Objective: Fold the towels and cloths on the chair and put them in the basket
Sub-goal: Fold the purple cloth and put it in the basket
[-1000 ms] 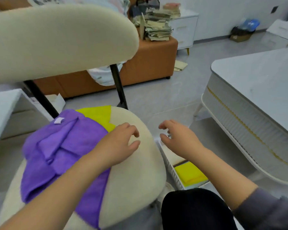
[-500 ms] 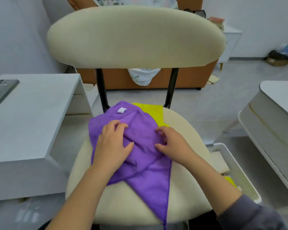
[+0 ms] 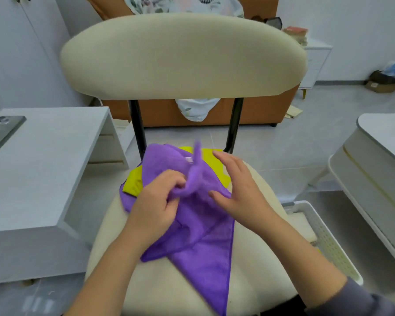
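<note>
Chair [image 3: 183, 55] seat is carrying everything, basket [image 3: 324, 238] sitting right of chair. Purple towel [image 3: 205, 242] is sprawling crumpled over yellow cloth [image 3: 135, 183]. Left hand [image 3: 155, 201] is pinching a bunched ridge; right hand [image 3: 240, 190] is spreading loose, gripping nothing. Looking light, limp, non-slippery: taking corners seems best.

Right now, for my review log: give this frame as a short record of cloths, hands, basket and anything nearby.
purple cloth: crumpled on the chair seat, one corner trailing toward the front
yellow cloth: beneath the purple cloth, partly covered
left hand: pinches a raised bunch of the purple cloth
right hand: fingers spread beside that bunch, holding nothing
basket: white, on the floor right of the chair
phone: on the side table
</note>
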{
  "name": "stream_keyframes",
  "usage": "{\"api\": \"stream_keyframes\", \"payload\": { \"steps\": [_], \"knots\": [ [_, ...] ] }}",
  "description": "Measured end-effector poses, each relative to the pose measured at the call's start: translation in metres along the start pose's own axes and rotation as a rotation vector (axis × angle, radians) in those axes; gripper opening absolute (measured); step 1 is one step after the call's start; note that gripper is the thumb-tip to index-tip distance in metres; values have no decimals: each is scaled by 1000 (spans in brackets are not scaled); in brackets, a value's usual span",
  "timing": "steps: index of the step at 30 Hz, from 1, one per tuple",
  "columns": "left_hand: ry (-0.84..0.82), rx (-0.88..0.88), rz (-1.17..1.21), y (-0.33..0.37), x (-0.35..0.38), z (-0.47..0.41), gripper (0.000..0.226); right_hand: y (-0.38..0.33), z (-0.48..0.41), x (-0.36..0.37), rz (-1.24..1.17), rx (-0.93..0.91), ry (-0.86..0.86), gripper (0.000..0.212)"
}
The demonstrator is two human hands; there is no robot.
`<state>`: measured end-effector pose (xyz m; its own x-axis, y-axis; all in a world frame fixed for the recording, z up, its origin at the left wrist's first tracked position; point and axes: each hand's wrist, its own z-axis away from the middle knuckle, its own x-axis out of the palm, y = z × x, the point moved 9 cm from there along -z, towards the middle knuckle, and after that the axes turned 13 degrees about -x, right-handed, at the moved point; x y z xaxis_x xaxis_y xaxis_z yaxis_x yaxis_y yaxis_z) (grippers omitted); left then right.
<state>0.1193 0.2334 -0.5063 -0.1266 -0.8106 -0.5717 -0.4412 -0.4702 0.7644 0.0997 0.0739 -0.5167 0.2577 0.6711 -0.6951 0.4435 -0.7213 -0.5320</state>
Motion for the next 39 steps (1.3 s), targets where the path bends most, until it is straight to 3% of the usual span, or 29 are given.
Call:
{"api": "stream_keyframes", "payload": {
  "steps": [2, 4, 6, 8, 10, 13, 18, 21, 24, 30, 35, 39],
  "knots": [
    [-158, 101, 24, 17, 17, 9, 46, -9, -3, 5, 19, -89, -33, 78],
    [-204, 129, 7, 19, 25, 15, 47, -10, -2, 8, 13, -130, -39, 64],
    [-157, 93, -13, 10, 23, 15, 47, -8, -1, 8, -7, -135, -18, 36],
    [-59, 16, -68, -5, 15, 11, 44, -4, -1, 6, -39, -112, -21, 25],
    [23, -91, -93, -19, 5, 6, 37, 1, 1, 3, -70, -50, -47, 27],
    [57, -156, -126, -30, -2, -1, 18, 20, 8, -3, -133, 91, -44, 46],
    [-55, -261, -182, -48, 1, -2, 19, 45, 8, -17, -133, 190, 100, 36],
    [-135, -299, -159, -54, 1, -2, 34, 50, 8, -34, -143, 217, 200, 41],
    [-272, -406, -144, -62, 9, 6, 32, 64, 18, -39, -218, 324, 230, 51],
    [-105, -421, -214, -33, -35, -2, 8, 58, 30, -67, -459, 439, 389, 47],
    [30, -384, 178, 39, -92, -26, 24, 10, 5, -124, -542, 357, 434, 37],
    [-53, -341, 505, 97, -121, -34, 27, -20, -14, -180, -704, 374, 605, 23]
  ]
}}
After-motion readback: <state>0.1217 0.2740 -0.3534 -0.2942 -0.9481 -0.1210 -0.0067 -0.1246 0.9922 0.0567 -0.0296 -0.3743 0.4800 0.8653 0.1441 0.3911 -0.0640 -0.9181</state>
